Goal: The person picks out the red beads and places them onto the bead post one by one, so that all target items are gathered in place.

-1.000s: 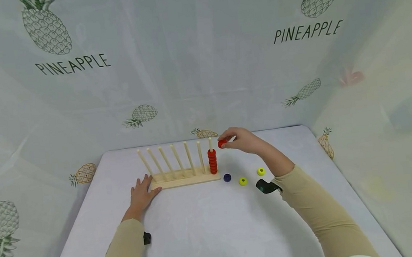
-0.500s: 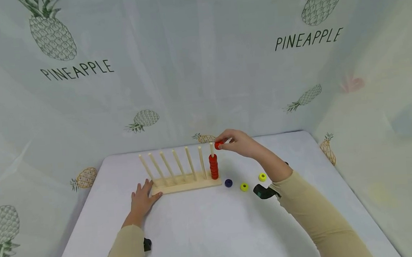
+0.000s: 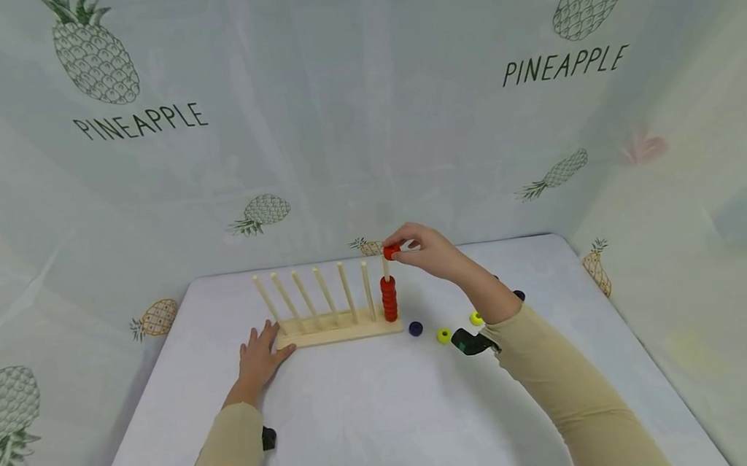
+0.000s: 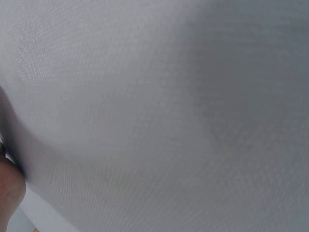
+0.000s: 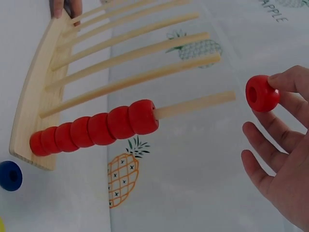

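A wooden peg rack with a row of upright pegs stands on the table. Its rightmost peg carries a stack of several red beads; the other pegs are bare. Between thumb and fingers my right hand pinches a red bead. In the right wrist view this bead is just off the tip of the rightmost peg, its hole facing the peg. My left hand, fingers spread, rests at the left end of the rack's base. The left wrist view shows mostly white cloth.
On the table right of the rack lie a dark blue bead and yellow beads. Another dark bead is partly hidden behind the right forearm. A pineapple-print sheet hangs behind the table.
My right hand has carried the red bead leftward, from beside the rightmost peg to its tip. The left hand has stayed at the rack's end.
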Demonstrator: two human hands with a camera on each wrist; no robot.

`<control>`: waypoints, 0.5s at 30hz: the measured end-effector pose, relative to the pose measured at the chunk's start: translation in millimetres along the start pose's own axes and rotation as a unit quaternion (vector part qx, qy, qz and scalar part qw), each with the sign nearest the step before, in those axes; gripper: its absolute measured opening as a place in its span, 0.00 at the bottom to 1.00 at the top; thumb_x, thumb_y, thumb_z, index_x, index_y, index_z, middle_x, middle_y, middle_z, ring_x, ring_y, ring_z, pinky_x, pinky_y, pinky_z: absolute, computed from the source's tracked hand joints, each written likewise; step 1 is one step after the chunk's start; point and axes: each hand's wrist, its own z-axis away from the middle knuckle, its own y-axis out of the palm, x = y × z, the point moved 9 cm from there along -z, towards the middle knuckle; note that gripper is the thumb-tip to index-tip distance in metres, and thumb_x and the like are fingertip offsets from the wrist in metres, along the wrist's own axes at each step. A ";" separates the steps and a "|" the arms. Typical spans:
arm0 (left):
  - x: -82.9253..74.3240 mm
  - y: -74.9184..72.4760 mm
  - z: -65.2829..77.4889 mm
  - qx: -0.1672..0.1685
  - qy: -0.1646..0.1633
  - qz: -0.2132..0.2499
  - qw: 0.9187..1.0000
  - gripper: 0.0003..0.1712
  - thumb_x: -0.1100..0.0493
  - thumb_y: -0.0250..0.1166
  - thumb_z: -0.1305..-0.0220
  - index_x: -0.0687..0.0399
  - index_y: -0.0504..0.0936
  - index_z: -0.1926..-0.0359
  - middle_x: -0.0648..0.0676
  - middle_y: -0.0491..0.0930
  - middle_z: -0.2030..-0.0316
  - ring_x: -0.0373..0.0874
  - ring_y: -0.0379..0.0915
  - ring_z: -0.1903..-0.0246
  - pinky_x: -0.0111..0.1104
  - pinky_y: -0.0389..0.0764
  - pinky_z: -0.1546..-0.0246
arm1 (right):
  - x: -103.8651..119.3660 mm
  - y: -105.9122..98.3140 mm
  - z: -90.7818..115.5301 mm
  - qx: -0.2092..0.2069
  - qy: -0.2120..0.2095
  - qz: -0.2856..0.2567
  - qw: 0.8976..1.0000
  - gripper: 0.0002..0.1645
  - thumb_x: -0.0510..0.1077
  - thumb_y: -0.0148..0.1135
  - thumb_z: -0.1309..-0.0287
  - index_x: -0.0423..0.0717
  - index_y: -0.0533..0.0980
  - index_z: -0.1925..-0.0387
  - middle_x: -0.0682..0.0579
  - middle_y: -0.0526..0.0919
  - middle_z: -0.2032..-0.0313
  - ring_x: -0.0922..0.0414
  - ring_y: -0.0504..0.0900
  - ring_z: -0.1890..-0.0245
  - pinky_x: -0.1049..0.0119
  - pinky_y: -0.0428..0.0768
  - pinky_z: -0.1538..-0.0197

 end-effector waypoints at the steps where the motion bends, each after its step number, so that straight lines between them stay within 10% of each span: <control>1: 1.4 1.2 -0.6 0.001 0.000 -0.001 1.000 0.47 0.39 0.61 0.35 0.67 0.58 0.29 0.72 0.49 0.29 0.75 0.34 0.31 0.69 0.36 0.37 | 0.6 0.4 -0.8 0.000 -0.003 0.000 1.000 0.15 0.37 0.60 0.37 0.42 0.80 0.49 0.51 0.80 0.53 0.53 0.75 0.49 0.52 0.73 0.44; 15: 2.3 1.6 -1.3 0.022 -0.024 -0.006 0.999 0.47 0.41 0.62 0.34 0.65 0.56 0.27 0.69 0.46 0.27 0.72 0.32 0.30 0.68 0.34 0.36 | -1.0 7.8 -9.4 -0.005 -0.014 -0.018 1.000 0.15 0.36 0.63 0.39 0.40 0.81 0.50 0.50 0.80 0.53 0.51 0.75 0.50 0.47 0.74 0.44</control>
